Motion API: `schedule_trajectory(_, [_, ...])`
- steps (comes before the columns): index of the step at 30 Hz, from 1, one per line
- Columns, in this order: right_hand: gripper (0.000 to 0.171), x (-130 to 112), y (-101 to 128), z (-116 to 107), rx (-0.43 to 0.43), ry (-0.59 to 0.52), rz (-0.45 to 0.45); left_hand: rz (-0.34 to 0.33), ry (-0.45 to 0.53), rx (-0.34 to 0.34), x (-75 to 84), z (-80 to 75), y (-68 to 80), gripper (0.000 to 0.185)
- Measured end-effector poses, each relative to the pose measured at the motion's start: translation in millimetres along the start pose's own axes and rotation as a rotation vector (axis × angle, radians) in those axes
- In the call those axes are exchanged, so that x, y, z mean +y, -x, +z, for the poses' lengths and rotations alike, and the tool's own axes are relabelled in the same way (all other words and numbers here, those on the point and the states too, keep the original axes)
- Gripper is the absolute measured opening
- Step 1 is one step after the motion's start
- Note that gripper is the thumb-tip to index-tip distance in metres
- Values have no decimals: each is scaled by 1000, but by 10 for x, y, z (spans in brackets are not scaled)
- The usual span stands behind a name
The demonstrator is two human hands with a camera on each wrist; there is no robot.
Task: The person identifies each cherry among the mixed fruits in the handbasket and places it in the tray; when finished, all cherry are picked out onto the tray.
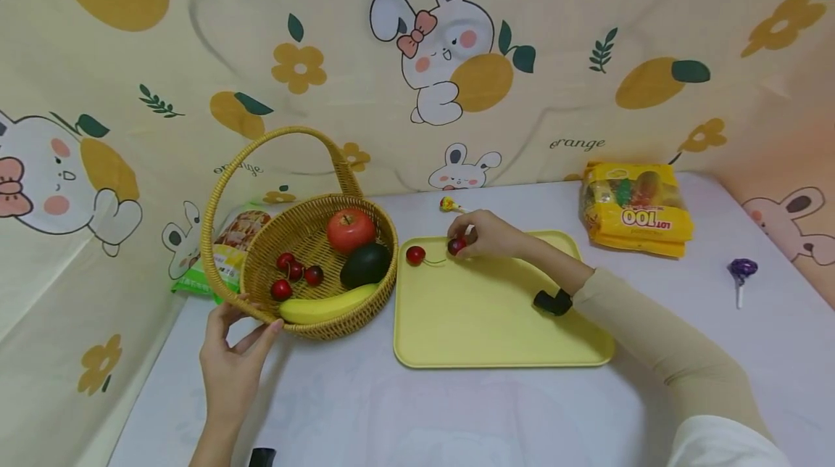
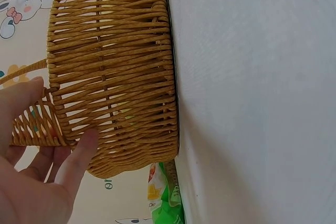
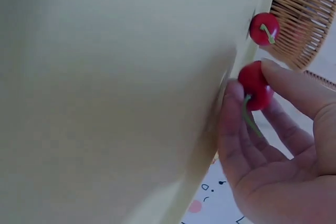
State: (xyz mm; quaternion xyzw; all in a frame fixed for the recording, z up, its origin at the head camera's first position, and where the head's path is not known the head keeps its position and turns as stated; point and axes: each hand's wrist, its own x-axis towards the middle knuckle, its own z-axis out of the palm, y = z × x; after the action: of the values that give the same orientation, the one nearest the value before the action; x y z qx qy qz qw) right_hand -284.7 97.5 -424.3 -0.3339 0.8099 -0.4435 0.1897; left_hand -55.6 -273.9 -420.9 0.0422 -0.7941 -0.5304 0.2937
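Note:
A wicker basket (image 1: 320,331) with a tall arched handle stands on the left of the table. In it lie a red apple (image 1: 351,230), a dark green avocado (image 1: 365,266), a banana (image 1: 326,307) and several cherries (image 1: 282,289). My left hand (image 1: 233,365) grips the basket's near-left rim by the foot of the handle. Over the far edge of a yellow tray (image 1: 470,329), my right hand (image 1: 491,235) pinches a dark red cherry (image 3: 254,85) with a green stem between thumb and fingers. Another cherry (image 1: 415,255) with a stem lies on the tray, left of that hand.
Behind the basket leans a green snack bag (image 1: 228,249). A small yellow lollipop (image 1: 449,204) lies beyond the tray. To the right are a yellow candy bag (image 1: 636,209) and a purple lollipop (image 1: 742,269). A printed rabbit cloth (image 1: 554,17) hangs behind the table.

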Motion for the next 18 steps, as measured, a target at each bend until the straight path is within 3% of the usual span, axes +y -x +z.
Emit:
schedule_trajectory(12, [24, -22, 23, 22, 9, 171, -29, 22, 11, -5, 3, -9, -8, 61])
schedule_trajectory(18, [34, -82, 10, -49, 11, 277, -18, 23, -7, -5, -7, -6, -4, 60])
